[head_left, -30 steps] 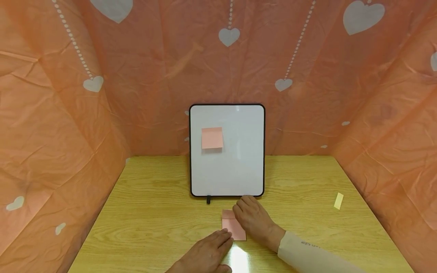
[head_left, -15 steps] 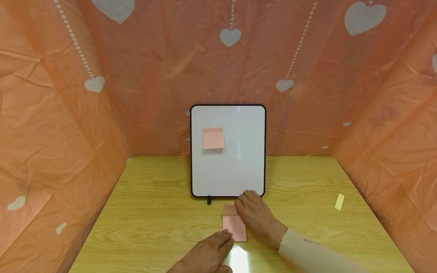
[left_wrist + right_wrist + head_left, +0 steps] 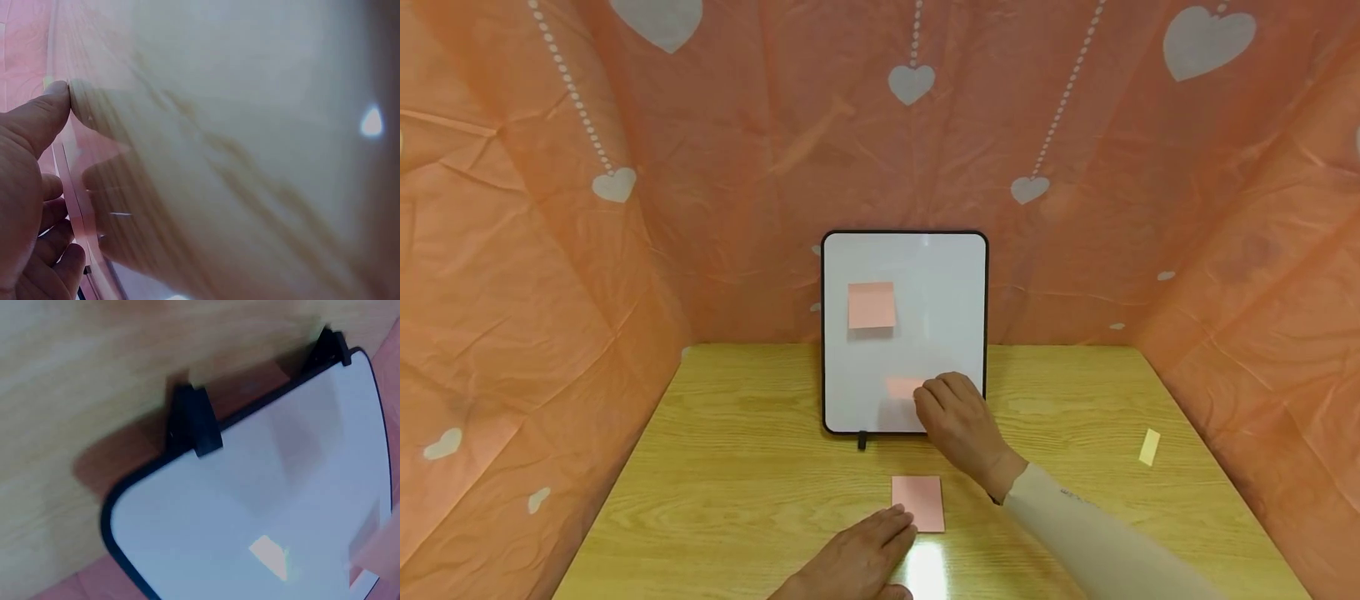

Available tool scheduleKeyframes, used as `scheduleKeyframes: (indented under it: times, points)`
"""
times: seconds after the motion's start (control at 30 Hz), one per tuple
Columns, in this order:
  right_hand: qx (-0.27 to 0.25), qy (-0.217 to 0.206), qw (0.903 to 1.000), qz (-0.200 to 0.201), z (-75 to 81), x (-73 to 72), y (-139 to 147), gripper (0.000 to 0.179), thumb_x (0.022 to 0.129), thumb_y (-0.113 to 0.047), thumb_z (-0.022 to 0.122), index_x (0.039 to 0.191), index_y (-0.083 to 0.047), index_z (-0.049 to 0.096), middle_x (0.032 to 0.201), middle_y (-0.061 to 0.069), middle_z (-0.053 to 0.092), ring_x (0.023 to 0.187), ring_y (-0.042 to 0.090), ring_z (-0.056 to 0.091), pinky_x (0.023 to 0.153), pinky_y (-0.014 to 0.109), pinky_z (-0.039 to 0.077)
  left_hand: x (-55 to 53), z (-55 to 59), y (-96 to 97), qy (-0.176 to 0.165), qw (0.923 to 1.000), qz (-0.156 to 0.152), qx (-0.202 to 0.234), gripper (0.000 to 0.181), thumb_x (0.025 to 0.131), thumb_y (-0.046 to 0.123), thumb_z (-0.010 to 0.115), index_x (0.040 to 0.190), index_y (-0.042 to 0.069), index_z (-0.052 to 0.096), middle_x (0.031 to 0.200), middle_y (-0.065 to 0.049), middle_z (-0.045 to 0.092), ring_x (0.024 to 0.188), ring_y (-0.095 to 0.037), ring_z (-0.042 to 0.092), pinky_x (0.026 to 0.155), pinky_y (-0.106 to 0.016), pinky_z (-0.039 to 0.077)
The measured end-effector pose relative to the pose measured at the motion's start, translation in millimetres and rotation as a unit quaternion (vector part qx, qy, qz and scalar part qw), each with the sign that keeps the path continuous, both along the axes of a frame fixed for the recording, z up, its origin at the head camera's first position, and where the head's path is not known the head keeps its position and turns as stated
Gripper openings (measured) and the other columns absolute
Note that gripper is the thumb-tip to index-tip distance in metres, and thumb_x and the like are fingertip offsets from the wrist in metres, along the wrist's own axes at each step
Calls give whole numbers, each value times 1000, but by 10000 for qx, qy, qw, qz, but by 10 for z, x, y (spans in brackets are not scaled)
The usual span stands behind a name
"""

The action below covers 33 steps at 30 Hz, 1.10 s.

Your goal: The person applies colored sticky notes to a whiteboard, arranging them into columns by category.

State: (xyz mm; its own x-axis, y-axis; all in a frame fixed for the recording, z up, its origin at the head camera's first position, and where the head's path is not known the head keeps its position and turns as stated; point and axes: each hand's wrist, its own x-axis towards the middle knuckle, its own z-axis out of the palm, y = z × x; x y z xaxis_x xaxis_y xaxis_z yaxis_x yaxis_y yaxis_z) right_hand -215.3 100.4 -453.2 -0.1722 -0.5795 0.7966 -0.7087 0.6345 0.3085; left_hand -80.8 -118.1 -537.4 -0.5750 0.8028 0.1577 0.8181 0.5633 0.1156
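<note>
My right hand pinches a pink sticky note in front of the lower part of the whiteboard. The note hangs to the left of the fingertips, partly hidden by them. Another pink sticky note is stuck on the board's upper left. My left hand lies with straight fingertips on the lower left corner of a pink sticky note pad on the table. In the left wrist view, the thumb and fingers show low over the shiny tabletop.
The black-framed whiteboard stands upright at the table's back on black feet. A small yellow strip lies on the wood-grain table at the right. Orange cloth with white hearts hangs behind and along both sides.
My right hand has peeled the top note off the pad and lifted it up and forward to the whiteboard. The left hand stays on the pad.
</note>
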Motion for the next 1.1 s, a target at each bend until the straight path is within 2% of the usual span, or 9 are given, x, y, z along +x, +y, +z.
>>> scheduleKeyframes:
  times: [0.27,0.5,0.6,0.73,0.83,1.1]
  points:
    - [-96,500,9984,233,14,-261,-232,16,101,2,61,85,-3,63,85,8,64,80,25,61,81,37,59,-4,-11,-21,294,9995,-89,110,65,107,55,52,145,3,62,147,-13,62,141,-28,57,114,-36,52]
    - [-125,555,9981,224,-62,-419,-412,11,96,2,68,86,-3,67,86,7,66,82,24,62,83,35,59,11,-24,-33,314,9994,-81,136,67,109,57,46,145,3,61,147,-13,61,141,-27,57,114,-36,52]
    - [-185,645,9975,228,-85,-462,-462,12,91,4,73,84,-4,67,85,7,67,80,24,62,83,35,59,15,-25,-32,276,9996,-13,108,71,109,61,40,146,4,61,149,-11,60,142,-27,56,114,-35,52]
    - [-251,776,9965,198,-112,-495,-497,15,92,6,72,82,-4,66,83,7,67,79,24,62,82,35,60,21,-25,-23,179,9998,51,61,79,107,68,33,147,5,60,152,-9,58,144,-25,54,114,-34,52]
    - [-237,766,9967,138,-122,-514,-517,14,91,6,73,82,-4,67,83,7,67,79,24,62,83,35,59,19,-18,-30,135,9999,44,73,81,107,70,32,147,6,60,152,-9,58,144,-25,54,115,-34,51]
    - [-176,641,9978,55,-145,-561,-587,20,79,4,85,82,-4,67,84,7,68,82,24,63,85,34,59,10,-19,-49,31,10000,74,-7,81,107,70,30,148,7,59,153,-9,57,145,-25,53,117,-33,49]
